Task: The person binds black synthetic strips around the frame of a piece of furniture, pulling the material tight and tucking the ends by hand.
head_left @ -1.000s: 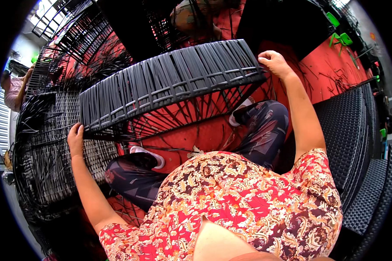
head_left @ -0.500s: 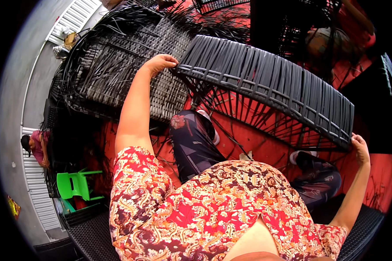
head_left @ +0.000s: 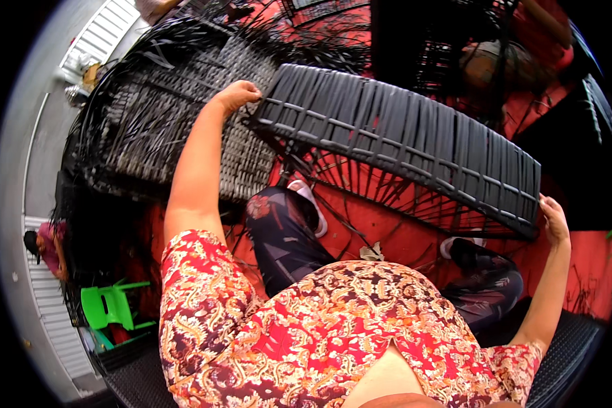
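Presently: hollow black frame [head_left: 396, 136], strands [head_left: 479, 219] within; left hand [head_left: 239, 97], right hand [head_left: 555, 219] at opposite ends, fingers nearly closed, grip unclear.

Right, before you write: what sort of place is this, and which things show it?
Probably a workshop for woven furniture: a strip-wrapped black frame, a grey woven panel, and loose black strips strewn over the red floor.

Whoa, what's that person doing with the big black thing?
Someone in a patterned top has a long black slatted frame in front of them. Their left hand is at its left end, their right hand at its right. It slants above the red floor. A woven piece lies to the left.
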A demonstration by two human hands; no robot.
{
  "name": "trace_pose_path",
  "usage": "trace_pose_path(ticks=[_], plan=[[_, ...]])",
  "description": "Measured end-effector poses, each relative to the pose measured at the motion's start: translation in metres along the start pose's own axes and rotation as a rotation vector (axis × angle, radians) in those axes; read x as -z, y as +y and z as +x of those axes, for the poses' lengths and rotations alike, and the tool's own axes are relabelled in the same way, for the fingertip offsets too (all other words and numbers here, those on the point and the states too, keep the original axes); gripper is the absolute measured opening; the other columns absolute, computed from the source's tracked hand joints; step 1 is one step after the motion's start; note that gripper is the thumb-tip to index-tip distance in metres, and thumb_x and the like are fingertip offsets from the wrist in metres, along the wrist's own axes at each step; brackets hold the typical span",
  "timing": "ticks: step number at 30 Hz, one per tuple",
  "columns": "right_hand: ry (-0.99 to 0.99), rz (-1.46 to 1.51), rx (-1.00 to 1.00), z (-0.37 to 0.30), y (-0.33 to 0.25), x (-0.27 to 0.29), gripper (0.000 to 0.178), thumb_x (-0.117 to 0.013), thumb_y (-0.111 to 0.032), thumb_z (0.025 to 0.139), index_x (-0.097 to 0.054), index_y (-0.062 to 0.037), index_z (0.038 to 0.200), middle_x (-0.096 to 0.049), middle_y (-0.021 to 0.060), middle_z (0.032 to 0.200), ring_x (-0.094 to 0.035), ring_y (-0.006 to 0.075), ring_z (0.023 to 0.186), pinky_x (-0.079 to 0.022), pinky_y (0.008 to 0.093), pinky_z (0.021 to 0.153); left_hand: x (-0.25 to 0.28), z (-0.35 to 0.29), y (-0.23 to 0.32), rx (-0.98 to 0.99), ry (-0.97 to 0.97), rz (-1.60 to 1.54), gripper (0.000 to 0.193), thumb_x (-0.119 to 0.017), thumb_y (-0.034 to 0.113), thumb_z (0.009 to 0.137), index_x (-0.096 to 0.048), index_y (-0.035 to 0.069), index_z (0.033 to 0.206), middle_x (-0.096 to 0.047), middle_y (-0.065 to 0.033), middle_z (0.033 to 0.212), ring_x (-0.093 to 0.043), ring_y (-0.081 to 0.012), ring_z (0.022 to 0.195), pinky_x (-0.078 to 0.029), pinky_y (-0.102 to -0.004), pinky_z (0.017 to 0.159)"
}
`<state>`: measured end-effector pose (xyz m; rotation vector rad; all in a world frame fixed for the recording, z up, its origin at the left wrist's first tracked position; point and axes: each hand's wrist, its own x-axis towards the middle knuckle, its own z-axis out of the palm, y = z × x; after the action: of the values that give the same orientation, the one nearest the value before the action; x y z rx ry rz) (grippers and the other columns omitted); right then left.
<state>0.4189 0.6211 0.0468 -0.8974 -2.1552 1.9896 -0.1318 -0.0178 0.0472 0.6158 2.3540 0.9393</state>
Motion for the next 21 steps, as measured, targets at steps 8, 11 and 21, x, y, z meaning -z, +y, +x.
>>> trace_pose_path(ticks=[8,11,21], plan=[[0.107,-0.028,-0.034,0.041,-0.023,0.015,0.011,-0.055,-0.015,0.086,-0.056,-0.0072,0.079,-0.057,0.0054,0.113,-0.048,0.0103,0.096,-0.033,0.0264,0.089,0.002,0.060,0.016,-0.014,0.226,0.290,0.026,-0.063,0.024,0.076,-0.064,0.000,0.087,-0.064,-0.0099,0.081,-0.058,-0.0176,0.075,-0.047,-0.0317,0.071],[0.159,-0.056,-0.030,0.028,-0.043,0.018,0.015,-0.054,-0.016,0.086,-0.060,-0.0020,0.091,-0.059,0.0064,0.108,-0.051,0.0135,0.099,-0.037,0.0282,0.088,-0.003,0.054,0.027,-0.109,0.334,0.396,0.025,-0.062,0.024,0.076,-0.063,0.002,0.087,-0.064,-0.0127,0.082,-0.060,-0.0196,0.078,-0.047,-0.0325,0.072],[0.242,-0.764,0.648,0.011,-0.118,-0.121,0.051,-0.065,-0.019,0.075,-0.049,-0.0042,0.121,-0.042,0.0139,0.132,-0.036,0.0260,0.125,-0.027,0.0346,0.104,-0.067,0.004,0.123,-0.772,0.220,0.574,0.047,-0.066,0.024,0.076,-0.052,0.015,0.120,-0.048,-0.0081,0.128,-0.045,-0.0248,0.118,-0.031,-0.0382,0.100]])
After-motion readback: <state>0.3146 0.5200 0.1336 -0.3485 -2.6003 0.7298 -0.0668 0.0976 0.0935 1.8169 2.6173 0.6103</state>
